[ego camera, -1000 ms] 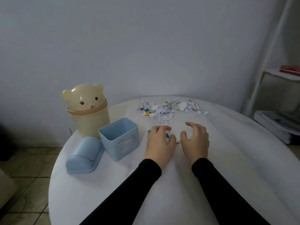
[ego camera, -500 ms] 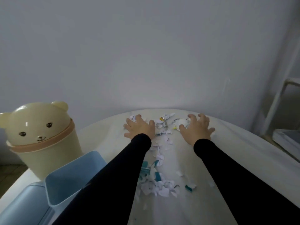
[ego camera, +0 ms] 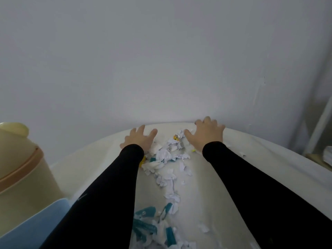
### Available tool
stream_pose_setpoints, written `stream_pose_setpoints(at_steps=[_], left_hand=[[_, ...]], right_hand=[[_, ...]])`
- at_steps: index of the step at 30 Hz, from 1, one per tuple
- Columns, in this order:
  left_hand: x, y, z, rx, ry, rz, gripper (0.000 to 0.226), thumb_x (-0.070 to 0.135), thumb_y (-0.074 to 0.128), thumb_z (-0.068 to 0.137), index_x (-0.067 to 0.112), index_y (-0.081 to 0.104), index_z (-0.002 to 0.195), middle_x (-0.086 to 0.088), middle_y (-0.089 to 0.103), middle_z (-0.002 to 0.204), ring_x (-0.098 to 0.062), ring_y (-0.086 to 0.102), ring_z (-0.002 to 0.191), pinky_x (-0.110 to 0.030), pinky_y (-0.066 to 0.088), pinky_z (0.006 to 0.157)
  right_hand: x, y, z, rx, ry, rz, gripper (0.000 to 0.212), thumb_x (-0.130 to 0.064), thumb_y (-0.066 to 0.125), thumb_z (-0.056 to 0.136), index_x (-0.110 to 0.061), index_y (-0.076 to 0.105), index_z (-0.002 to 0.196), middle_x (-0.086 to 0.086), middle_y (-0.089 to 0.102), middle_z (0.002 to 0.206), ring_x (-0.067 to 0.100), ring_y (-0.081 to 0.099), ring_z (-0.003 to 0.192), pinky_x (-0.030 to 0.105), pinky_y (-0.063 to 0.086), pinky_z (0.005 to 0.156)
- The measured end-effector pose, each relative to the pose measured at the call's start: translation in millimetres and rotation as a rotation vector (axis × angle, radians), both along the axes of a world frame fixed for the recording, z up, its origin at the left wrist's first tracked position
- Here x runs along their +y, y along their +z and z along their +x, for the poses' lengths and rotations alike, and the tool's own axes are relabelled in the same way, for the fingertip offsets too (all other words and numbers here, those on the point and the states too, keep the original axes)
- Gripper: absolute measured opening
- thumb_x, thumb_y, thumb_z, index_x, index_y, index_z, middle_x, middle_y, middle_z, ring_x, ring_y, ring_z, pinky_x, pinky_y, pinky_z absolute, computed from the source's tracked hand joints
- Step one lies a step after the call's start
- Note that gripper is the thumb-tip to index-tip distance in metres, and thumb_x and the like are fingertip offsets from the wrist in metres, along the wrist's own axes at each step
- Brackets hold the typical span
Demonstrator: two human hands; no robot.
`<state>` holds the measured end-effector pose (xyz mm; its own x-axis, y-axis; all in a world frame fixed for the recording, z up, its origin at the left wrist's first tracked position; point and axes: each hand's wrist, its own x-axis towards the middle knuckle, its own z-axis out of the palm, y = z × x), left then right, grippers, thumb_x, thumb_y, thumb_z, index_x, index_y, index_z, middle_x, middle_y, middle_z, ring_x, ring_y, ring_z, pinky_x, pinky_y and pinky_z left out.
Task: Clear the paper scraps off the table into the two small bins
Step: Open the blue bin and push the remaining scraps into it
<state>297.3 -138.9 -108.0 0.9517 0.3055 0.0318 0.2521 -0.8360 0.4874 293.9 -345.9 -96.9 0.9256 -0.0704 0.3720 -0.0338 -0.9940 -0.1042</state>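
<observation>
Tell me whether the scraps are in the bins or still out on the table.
Out. The scraps lie strewn on the table between both arms; none visible in the blue bin.

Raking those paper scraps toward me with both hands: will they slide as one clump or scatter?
The paper scraps look thin, crumpled and loose, so they are probably very light and likely to scatter. Already strung along the table, stragglers may slip past the spread left hand and right hand.

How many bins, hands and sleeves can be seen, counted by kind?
Bins: 2, the cream bear bin and the blue bin
Hands: 2, the left hand and the right hand
Black sleeves: 2
Total: 6
</observation>
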Motion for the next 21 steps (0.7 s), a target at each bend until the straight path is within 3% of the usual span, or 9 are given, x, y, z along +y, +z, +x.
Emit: stream_pose_setpoints(at_steps=[2, 4, 6, 12, 17, 21], left_hand=[[-12.2, -1.9, 1.3, -0.009, -0.049, 0.046, 0.07, 0.072, 0.026, 0.083, 0.039, 0.025, 0.145, 0.006, 0.023, 0.155, -0.026, 0.033, 0.136, -0.051, 0.022, 0.105], [-23.4, -12.4, -1.8, 0.002, -0.082, 0.203, 0.06, 0.065, 0.025, 0.086, 0.039, 0.034, 0.141, 0.008, 0.031, 0.151, -0.022, 0.039, 0.132, -0.049, 0.023, 0.101], [-25.9, -23.9, -2.6, -0.05, -0.124, 0.381, 0.051, 0.056, 0.026, 0.089, 0.037, 0.041, 0.134, 0.006, 0.041, 0.143, -0.02, 0.044, 0.125, -0.045, 0.026, 0.093], [-21.2, -30.5, 1.9, -0.084, -0.169, 0.423, 0.047, 0.051, 0.028, 0.093, 0.036, 0.043, 0.135, 0.009, 0.04, 0.144, -0.015, 0.043, 0.128, -0.043, 0.027, 0.096], [-21.6, -27.6, -16.8, -0.099, -0.268, 0.373, 0.04, 0.039, 0.026, 0.097, 0.034, 0.047, 0.131, 0.013, 0.046, 0.14, -0.013, 0.049, 0.121, -0.04, 0.025, 0.098], [-27.0, -27.0, -43.3, -0.056, -0.323, 0.346, 0.043, 0.041, 0.022, 0.099, 0.037, 0.04, 0.138, 0.016, 0.035, 0.149, -0.01, 0.043, 0.129, -0.043, 0.016, 0.109]], right_hand=[[9.3, 4.9, 13.5, 0.076, 0.131, -0.028, 0.058, -0.056, 0.033, 0.09, -0.025, 0.042, 0.137, 0.006, 0.035, 0.144, 0.027, 0.034, 0.13, 0.049, 0.027, 0.101], [19.1, 1.7, 25.3, 0.229, 0.209, 0.003, 0.058, -0.055, 0.031, 0.093, -0.031, 0.029, 0.145, 0.002, 0.014, 0.157, 0.028, 0.016, 0.142, 0.052, 0.022, 0.107], [26.7, -9.0, 32.9, 0.35, 0.246, 0.059, 0.057, -0.052, 0.028, 0.095, -0.033, 0.021, 0.148, 0.0, 0.004, 0.16, 0.03, 0.011, 0.144, 0.054, 0.02, 0.111], [35.2, -37.0, 29.2, 0.384, 0.313, 0.044, 0.048, -0.04, 0.025, 0.099, -0.026, 0.03, 0.145, 0.003, 0.021, 0.154, 0.032, 0.028, 0.136, 0.05, 0.027, 0.107], [40.1, -39.3, 6.5, 0.388, 0.396, 0.02, 0.044, -0.029, 0.024, 0.101, -0.025, 0.032, 0.145, 0.001, 0.027, 0.151, 0.029, 0.029, 0.135, 0.051, 0.031, 0.105], [37.3, -39.3, -19.8, 0.401, 0.423, 0.009, 0.044, -0.028, 0.021, 0.101, -0.027, 0.032, 0.144, 0.001, 0.031, 0.149, 0.029, 0.031, 0.133, 0.051, 0.032, 0.104]])
